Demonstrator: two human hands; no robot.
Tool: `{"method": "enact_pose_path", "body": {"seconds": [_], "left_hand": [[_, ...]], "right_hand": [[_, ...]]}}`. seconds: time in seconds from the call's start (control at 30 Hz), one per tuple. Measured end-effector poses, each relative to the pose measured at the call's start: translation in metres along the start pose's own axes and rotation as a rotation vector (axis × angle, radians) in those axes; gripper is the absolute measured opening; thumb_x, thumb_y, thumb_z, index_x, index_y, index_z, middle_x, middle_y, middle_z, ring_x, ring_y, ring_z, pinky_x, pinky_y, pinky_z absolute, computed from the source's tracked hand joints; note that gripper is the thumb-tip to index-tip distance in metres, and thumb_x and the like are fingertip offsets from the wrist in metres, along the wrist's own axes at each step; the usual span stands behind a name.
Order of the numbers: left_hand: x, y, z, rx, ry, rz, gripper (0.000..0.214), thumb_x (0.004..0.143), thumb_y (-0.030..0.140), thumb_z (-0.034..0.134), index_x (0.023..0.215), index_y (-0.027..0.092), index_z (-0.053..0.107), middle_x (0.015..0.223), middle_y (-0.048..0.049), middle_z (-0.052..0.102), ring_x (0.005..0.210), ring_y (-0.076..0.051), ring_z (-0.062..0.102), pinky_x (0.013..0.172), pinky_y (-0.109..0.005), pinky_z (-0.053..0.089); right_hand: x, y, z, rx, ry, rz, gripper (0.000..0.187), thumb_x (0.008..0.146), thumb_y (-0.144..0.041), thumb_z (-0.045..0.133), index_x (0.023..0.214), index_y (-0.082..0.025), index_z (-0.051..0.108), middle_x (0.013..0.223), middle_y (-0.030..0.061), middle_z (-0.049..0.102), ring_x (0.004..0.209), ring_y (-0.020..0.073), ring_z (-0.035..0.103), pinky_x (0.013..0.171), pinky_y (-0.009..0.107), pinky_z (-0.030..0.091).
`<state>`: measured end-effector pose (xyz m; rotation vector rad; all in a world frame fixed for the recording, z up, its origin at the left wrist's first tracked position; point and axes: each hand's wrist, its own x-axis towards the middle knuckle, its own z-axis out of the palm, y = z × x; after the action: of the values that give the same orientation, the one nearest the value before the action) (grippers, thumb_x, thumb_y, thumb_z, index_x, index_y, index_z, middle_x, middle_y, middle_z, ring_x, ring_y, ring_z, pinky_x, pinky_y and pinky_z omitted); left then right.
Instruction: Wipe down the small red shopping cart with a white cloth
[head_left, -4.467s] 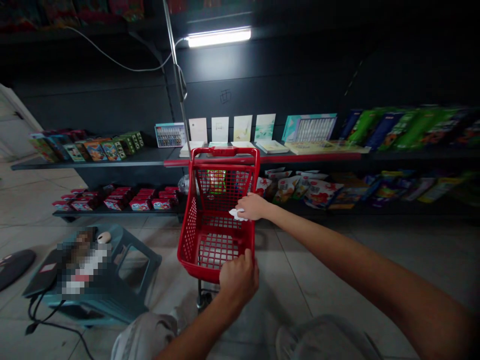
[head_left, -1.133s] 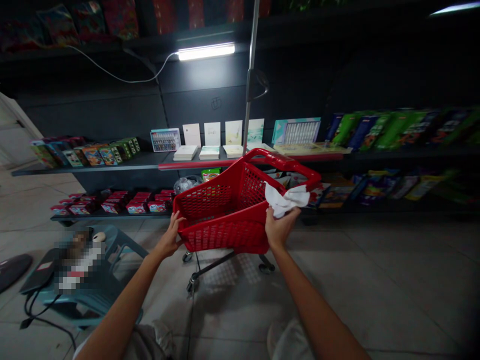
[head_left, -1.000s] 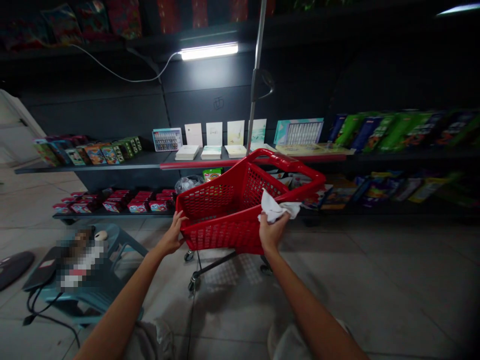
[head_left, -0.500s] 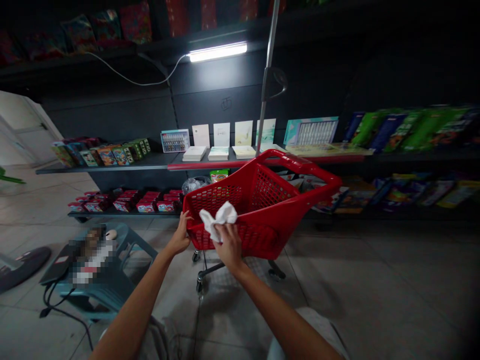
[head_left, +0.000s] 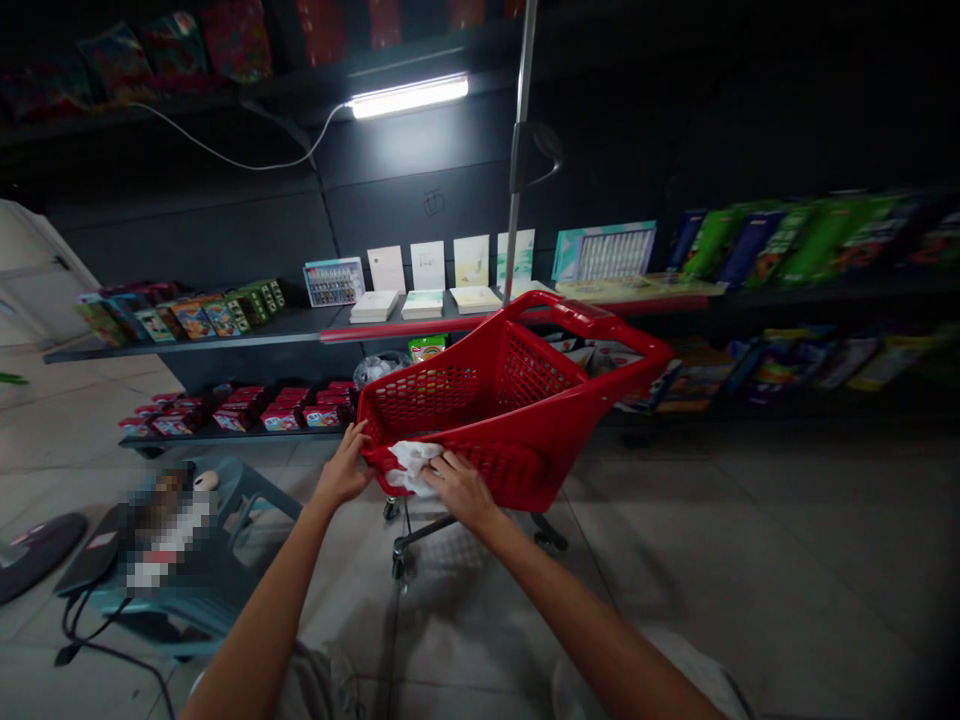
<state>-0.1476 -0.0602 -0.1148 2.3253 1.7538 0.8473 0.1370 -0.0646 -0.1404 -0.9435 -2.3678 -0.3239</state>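
Observation:
A red plastic shopping cart [head_left: 559,435] with perforated sides stands before me, its handle toward the right. At the cart's left end, my left hand [head_left: 343,468] is closed on the corner of the rim, fingers hooked over it. My right hand [head_left: 461,487] holds a crumpled white cloth [head_left: 412,462] flat against the outside of the near side panel, just below the rim. The cloth lies a little to the right of my left hand. Part of it is hidden under my right fingers.
Behind the cart runs a dark shelf [head_left: 289,328] with boxes, books and snack bags. A lit tube lamp [head_left: 411,96] hangs above, and a metal pole [head_left: 523,95] rises behind the cart. A blue-grey stool [head_left: 247,490] with cabled items stands at left, near a round dark base [head_left: 45,550].
My right hand has lowered the cloth from above the rim onto the cart's outer side. My left hand stays on the corner. The view has shifted slightly right.

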Motion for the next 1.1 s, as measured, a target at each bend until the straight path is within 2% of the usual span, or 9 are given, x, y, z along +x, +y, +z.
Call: {"method": "enact_pose_path", "body": {"seconds": [0.17,0.3,0.43,0.53,0.63,0.8,0.97,1.03,1.1], "left_hand": [[0.012,-0.004,-0.001,0.05,0.012,-0.141,0.045,0.082,0.026,0.064,0.126,0.027,0.055,0.167,-0.0057,0.029,0.142,-0.026,0.048,0.104,-0.044,0.053],[0.02,-0.008,-0.002,0.089,0.015,-0.21,0.049,0.084,0.028,0.062,0.132,0.029,0.054,0.169,-0.003,0.027,0.14,-0.027,0.051,0.1,-0.042,0.055],[0.022,0.0,0.0,0.117,0.05,-0.244,0.057,0.084,0.024,0.059,0.141,0.026,0.049,0.169,-0.0076,0.026,0.146,-0.031,0.043,0.106,-0.049,0.053],[0.02,0.013,0.008,0.112,0.11,-0.122,0.056,0.082,0.019,0.06,0.138,0.023,0.052,0.166,-0.0096,0.03,0.154,-0.032,0.028,0.118,-0.052,0.042],[0.016,0.023,0.02,0.085,0.155,-0.065,0.052,0.083,0.026,0.064,0.134,0.021,0.053,0.158,-0.0122,0.04,0.156,-0.036,0.018,0.122,-0.057,0.035],[0.011,0.03,0.031,0.05,0.192,-0.111,0.041,0.089,0.025,0.059,0.13,0.021,0.052,0.151,-0.013,0.043,0.157,-0.034,0.016,0.121,-0.057,0.035],[0.014,0.038,0.029,0.028,0.217,-0.186,0.034,0.092,0.025,0.058,0.125,0.024,0.051,0.145,-0.013,0.046,0.153,-0.033,0.025,0.116,-0.054,0.043],[0.016,0.041,0.028,0.019,0.227,-0.224,0.033,0.092,0.023,0.056,0.125,0.024,0.051,0.142,-0.0135,0.048,0.147,-0.032,0.037,0.111,-0.051,0.048],[0.018,0.043,0.028,0.013,0.229,-0.253,0.034,0.092,0.022,0.055,0.126,0.023,0.05,0.138,-0.0142,0.049,0.136,-0.031,0.051,0.104,-0.048,0.053]], "right_hand": [[-0.033,0.053,-0.033,-0.112,-0.017,0.166,0.024,0.098,-0.017,0.055,0.116,-0.024,0.07,0.109,0.0099,0.067,0.099,0.0245,0.053,0.09,0.036,0.044],[-0.057,0.083,-0.056,-0.16,0.024,0.28,0.024,0.094,-0.018,0.058,0.114,-0.023,0.07,0.112,0.0106,0.067,0.099,0.0263,0.053,0.092,0.038,0.044],[-0.07,0.103,-0.073,-0.103,0.19,0.457,0.034,0.086,-0.016,0.061,0.119,-0.023,0.066,0.118,0.0096,0.064,0.107,0.027,0.054,0.097,0.038,0.045],[-0.069,0.11,-0.077,0.0,0.366,0.603,0.028,0.085,-0.019,0.058,0.112,-0.021,0.065,0.108,0.0092,0.063,0.107,0.0264,0.055,0.095,0.038,0.046],[-0.059,0.099,-0.066,0.147,0.538,0.729,0.031,0.083,-0.022,0.056,0.113,-0.02,0.063,0.111,0.0108,0.06,0.109,0.0264,0.056,0.099,0.04,0.046],[-0.034,0.053,-0.022,0.241,0.748,0.973,0.049,0.082,-0.023,0.051,0.131,-0.013,0.051,0.128,0.021,0.055,0.123,0.0335,0.049,0.108,0.05,0.039],[-0.011,0.027,0.004,0.204,0.641,1.202,0.053,0.086,-0.02,0.043,0.138,-0.01,0.044,0.137,0.0288,0.047,0.135,0.0399,0.041,0.113,0.057,0.03],[-0.006,0.02,0.018,0.291,0.608,1.266,0.054,0.088,-0.023,0.04,0.14,-0.008,0.04,0.139,0.0321,0.046,0.137,0.0412,0.04,0.113,0.059,0.031],[-0.001,0.009,0.04,0.455,0.674,1.312,0.055,0.087,-0.026,0.041,0.138,-0.007,0.038,0.138,0.0332,0.046,0.137,0.0402,0.043,0.112,0.059,0.035]]}}
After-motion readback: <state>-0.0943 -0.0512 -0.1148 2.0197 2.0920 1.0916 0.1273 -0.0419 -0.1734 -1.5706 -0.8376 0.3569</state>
